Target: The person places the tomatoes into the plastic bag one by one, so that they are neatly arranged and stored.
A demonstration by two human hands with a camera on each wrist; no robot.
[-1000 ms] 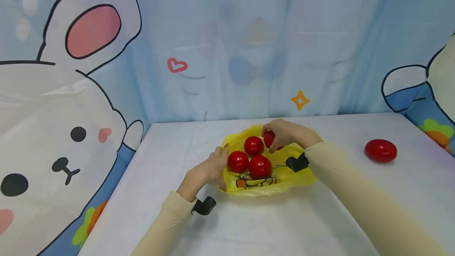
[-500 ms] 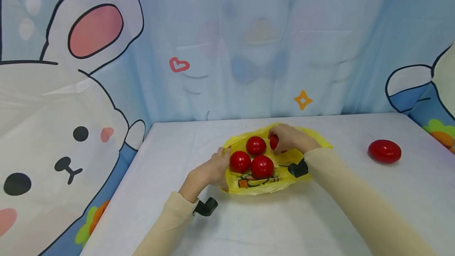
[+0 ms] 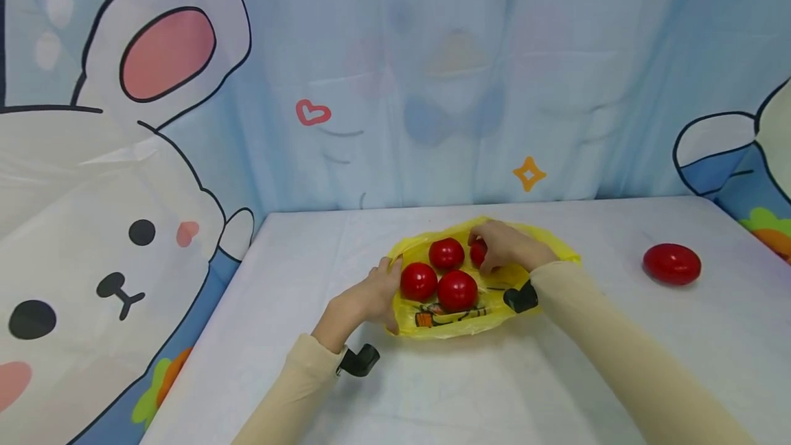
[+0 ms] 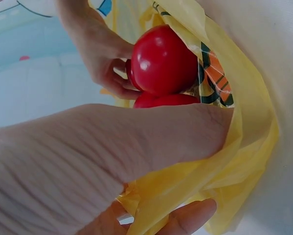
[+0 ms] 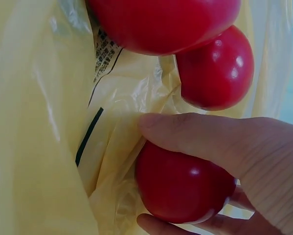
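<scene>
A yellow plastic bag [image 3: 494,318] lies spread open on the table, with three glossy red tomatoes [image 3: 457,291] grouped in its left half. My left hand [image 3: 367,294] holds the bag's left edge; in the left wrist view the plastic runs between its thumb [image 4: 185,129] and fingers. Inside the bag's far right part, my right hand [image 3: 503,244] grips another red tomato [image 5: 183,186] between thumb and fingers. That tomato is low against the yellow plastic, partly hidden by the hand in the head view.
One more red tomato [image 3: 671,264] lies alone on the white-covered table [image 3: 432,390], off to the right. A light blue cartoon curtain [image 3: 383,88] hangs behind the table. Both wrists carry small black cameras [image 3: 358,360].
My right hand has lowered slightly with its tomato inside the bag and shifted a little right. The left hand keeps its hold on the edge. The head view has shifted slightly.
</scene>
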